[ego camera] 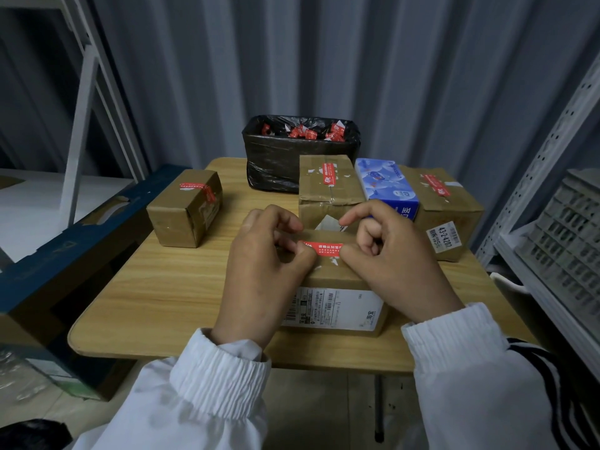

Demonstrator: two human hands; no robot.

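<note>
- The red seal sticker (324, 247) lay across the top of the near box (326, 269), which sat at the middle of the tabletop (162, 287), close to its front edge.
- The left hand (263, 271) had its fingers (285, 222) curled, thumb and fingertip pinching the sticker's left end. The right hand (389, 254) held its thumb against the right end with the middle fingers curled in and the forefinger stretched out above.
- Likely risk: uneven pull between the two ends could have torn the sticker or creased it, and white scuffs beside it suggested the cardboard skin lifts easily.
- Neither palm weighed the box down, so a sideways tug could have slid it towards the front edge.
- A second box (328, 186) stood just behind, near the right forefinger, with the tissue pack (386, 186) and another box (448, 206) beside it, so there was little room forward or to the right.
- The black-lined bin (276, 164) sat at the back; reaching it meant passing over those boxes.
- Open tabletop lay to the left, between the near box and the far-left box (185, 209).
</note>
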